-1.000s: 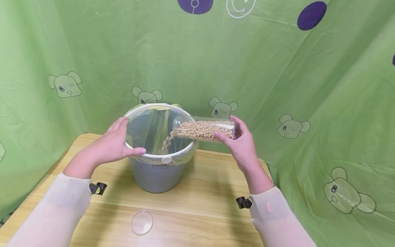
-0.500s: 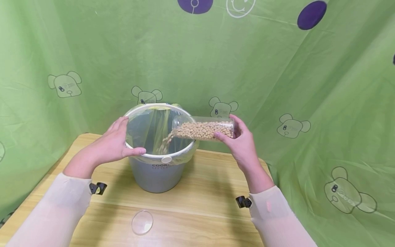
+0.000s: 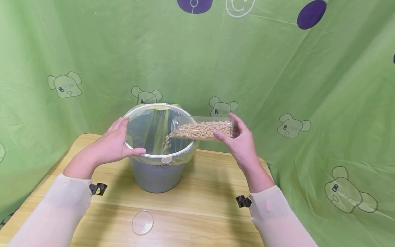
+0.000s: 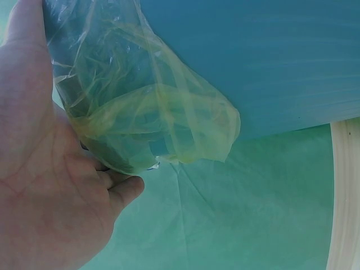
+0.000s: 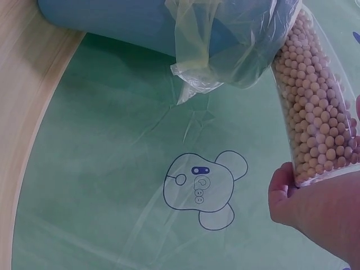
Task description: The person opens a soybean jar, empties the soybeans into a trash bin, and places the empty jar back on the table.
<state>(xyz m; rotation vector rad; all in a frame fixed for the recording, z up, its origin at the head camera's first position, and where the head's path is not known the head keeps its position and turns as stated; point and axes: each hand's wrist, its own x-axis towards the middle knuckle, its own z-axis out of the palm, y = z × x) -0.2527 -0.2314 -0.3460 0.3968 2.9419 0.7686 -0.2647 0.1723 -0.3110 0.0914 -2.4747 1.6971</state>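
My right hand (image 3: 242, 145) grips the base end of a clear plastic jar (image 3: 213, 119), tipped nearly level with its mouth over a grey bucket (image 3: 157, 178). Small round beige balls, like dried beans, (image 3: 206, 129) fill its lower side and spill from the mouth into the bucket. A thin yellowish bag (image 4: 163, 112) lines the bucket and folds down outside its white rim (image 3: 154, 156). Against the rim's left side rests my left hand (image 3: 108, 144), thumb stretched along the front and fingers extended at the back. The bucket's bottom is hidden.
A clear round lid (image 3: 142, 223) lies on the wooden table (image 3: 197, 206) in front of the bucket. Green cloth (image 3: 262, 68) with bear prints hangs behind the table and at both sides.
The balls in the jar have dropped to a lower level as they pour out. The jar has shifted very slightly left with my right hand; my left hand stays put.
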